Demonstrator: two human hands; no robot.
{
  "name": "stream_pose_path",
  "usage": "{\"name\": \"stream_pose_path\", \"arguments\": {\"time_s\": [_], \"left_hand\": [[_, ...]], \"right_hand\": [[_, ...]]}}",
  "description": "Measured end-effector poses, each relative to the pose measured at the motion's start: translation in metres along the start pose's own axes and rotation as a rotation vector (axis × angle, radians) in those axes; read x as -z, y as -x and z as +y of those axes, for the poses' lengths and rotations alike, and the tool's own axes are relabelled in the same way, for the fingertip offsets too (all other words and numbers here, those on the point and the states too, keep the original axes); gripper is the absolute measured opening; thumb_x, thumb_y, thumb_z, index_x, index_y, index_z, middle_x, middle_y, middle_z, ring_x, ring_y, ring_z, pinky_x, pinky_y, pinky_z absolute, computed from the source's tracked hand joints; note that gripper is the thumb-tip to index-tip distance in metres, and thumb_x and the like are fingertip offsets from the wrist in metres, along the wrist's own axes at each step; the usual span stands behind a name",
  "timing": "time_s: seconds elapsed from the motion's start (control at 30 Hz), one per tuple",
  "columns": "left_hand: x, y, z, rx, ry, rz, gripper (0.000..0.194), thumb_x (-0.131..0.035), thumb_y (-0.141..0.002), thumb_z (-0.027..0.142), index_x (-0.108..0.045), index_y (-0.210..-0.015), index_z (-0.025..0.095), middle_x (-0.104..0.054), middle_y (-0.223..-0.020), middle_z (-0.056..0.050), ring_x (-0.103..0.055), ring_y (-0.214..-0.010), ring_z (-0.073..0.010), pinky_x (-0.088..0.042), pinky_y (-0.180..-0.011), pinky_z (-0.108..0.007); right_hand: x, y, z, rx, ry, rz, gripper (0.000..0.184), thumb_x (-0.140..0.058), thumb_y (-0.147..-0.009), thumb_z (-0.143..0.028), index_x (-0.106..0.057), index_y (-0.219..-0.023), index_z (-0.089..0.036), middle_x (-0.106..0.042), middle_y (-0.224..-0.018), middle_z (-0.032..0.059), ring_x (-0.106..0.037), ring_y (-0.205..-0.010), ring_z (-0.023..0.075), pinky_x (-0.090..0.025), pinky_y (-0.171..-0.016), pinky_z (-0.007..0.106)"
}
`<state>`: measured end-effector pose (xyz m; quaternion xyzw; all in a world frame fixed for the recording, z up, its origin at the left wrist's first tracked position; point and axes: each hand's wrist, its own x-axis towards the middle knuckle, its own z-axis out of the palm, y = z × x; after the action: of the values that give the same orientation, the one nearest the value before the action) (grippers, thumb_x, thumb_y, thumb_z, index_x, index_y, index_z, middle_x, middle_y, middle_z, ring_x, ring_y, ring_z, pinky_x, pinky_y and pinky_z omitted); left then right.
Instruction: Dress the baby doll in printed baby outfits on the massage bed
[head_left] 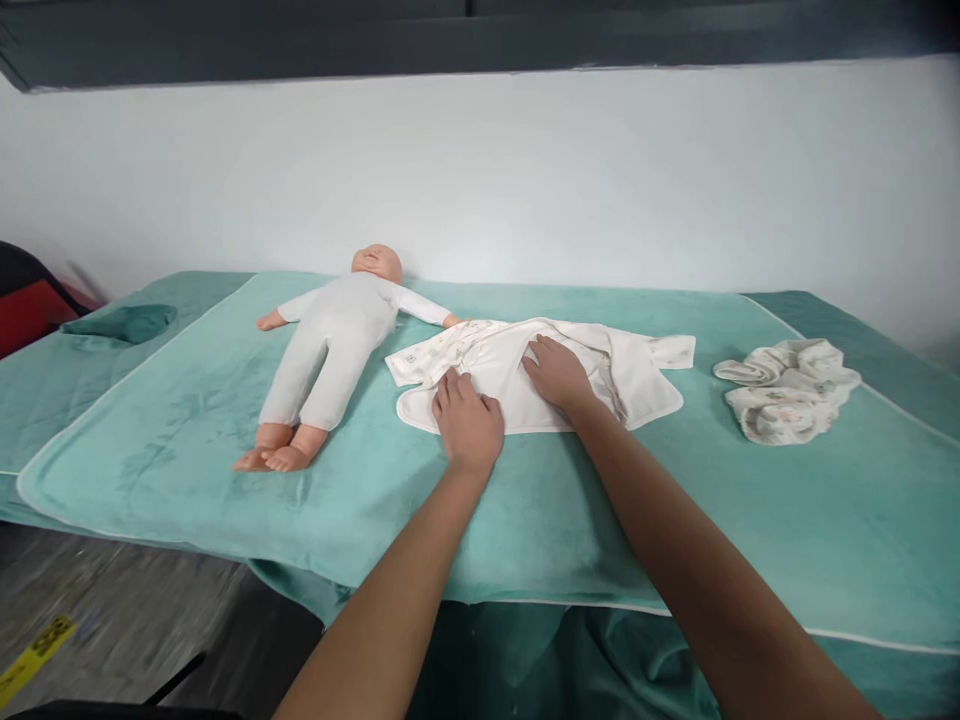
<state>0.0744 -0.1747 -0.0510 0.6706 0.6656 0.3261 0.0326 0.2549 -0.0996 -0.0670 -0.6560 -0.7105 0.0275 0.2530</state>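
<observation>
A white baby shirt [517, 400] with a faint print lies spread on the green bed cover, its front panels apart and its sleeves out to both sides. Flat on its left part, near the lower edge, rests my left hand [466, 415], fingers stretched out. Higher up, near the middle of the shirt, my right hand [559, 372] lies on the cloth with its fingers extended; what is under its fingertips is hidden. To the left a baby doll [341, 325] in a white bodysuit lies on its back, one of its hands touching the shirt's left sleeve.
A crumpled printed baby garment [791, 395] sits on the right of the green cover [187, 430]. A white wall [480, 180] rises behind the bed. At the far left is a red and black object [30, 300]; a yellow strip [34, 660] marks the floor.
</observation>
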Motion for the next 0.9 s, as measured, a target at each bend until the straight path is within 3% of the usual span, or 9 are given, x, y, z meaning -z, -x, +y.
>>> {"name": "stream_pose_path", "arguments": {"time_s": [0.1,0.2,0.33,0.47,0.63,0.8,0.9], "left_hand": [[0.000,0.001,-0.001,-0.069,0.003,-0.048,0.058,-0.041,-0.088,0.014,-0.039,-0.145,0.007,-0.032,-0.160,-0.018,-0.022,-0.151,-0.0292,-0.026,-0.121,-0.051],[-0.001,0.001,-0.002,-0.091,0.014,-0.082,0.065,-0.039,-0.088,0.013,-0.030,-0.152,0.009,-0.025,-0.164,-0.013,-0.015,-0.154,-0.0260,-0.021,-0.124,-0.051],[-0.003,0.001,-0.003,-0.077,0.029,-0.090,0.067,-0.039,-0.088,0.015,-0.027,-0.154,0.012,-0.022,-0.165,-0.010,-0.013,-0.154,-0.0269,-0.021,-0.124,-0.052],[-0.001,0.001,-0.003,-0.047,0.042,-0.097,0.067,-0.041,-0.089,0.016,-0.027,-0.154,0.012,-0.020,-0.165,-0.012,-0.016,-0.154,-0.0270,-0.022,-0.124,-0.051],[-0.001,0.000,-0.003,-0.033,0.046,-0.098,0.064,-0.041,-0.090,0.017,-0.029,-0.153,0.012,-0.020,-0.165,-0.014,-0.018,-0.153,-0.0275,-0.023,-0.123,-0.050],[-0.001,0.000,-0.003,-0.040,0.047,-0.100,0.063,-0.039,-0.090,0.016,-0.031,-0.152,0.012,-0.020,-0.165,-0.014,-0.021,-0.153,-0.0259,-0.023,-0.124,-0.049],[0.001,-0.001,-0.003,-0.044,0.059,-0.105,0.063,-0.040,-0.089,0.016,-0.031,-0.151,0.013,-0.020,-0.165,-0.012,-0.021,-0.153,-0.0234,-0.025,-0.123,-0.048]], "right_hand": [[0.003,0.003,-0.003,0.002,-0.132,0.017,0.042,-0.045,-0.093,-0.026,-0.061,-0.129,-0.012,-0.055,-0.143,0.0171,-0.045,-0.136,0.0310,-0.030,-0.116,0.049],[0.001,-0.001,-0.014,0.007,-0.291,0.018,0.039,-0.047,-0.089,-0.021,-0.063,-0.124,-0.018,-0.063,-0.135,0.0101,-0.054,-0.127,0.0252,-0.037,-0.113,0.043],[-0.014,-0.021,-0.042,-0.072,-0.528,0.010,0.034,-0.048,-0.086,-0.022,-0.063,-0.116,-0.021,-0.071,-0.115,0.0047,-0.066,-0.104,0.0197,-0.050,-0.097,0.037],[-0.026,-0.043,-0.071,-0.199,-0.728,-0.013,0.028,-0.051,-0.081,-0.023,-0.063,-0.107,-0.021,-0.071,-0.097,0.0047,-0.068,-0.082,0.0194,-0.055,-0.079,0.035],[-0.022,-0.047,-0.079,-0.244,-0.942,-0.049,0.037,-0.058,-0.076,-0.030,-0.061,-0.112,-0.022,-0.067,-0.103,0.0045,-0.067,-0.081,0.0177,-0.053,-0.066,0.029],[-0.016,-0.041,-0.075,-0.184,-1.151,0.000,0.042,-0.067,-0.072,-0.032,-0.062,-0.112,-0.022,-0.066,-0.103,0.0031,-0.063,-0.096,0.0183,-0.052,-0.085,0.032],[-0.016,-0.037,-0.081,-0.098,-1.252,-0.089,0.042,-0.071,-0.071,-0.031,-0.062,-0.112,-0.021,-0.067,-0.106,0.0034,-0.063,-0.096,0.0185,-0.052,-0.088,0.034]]}}
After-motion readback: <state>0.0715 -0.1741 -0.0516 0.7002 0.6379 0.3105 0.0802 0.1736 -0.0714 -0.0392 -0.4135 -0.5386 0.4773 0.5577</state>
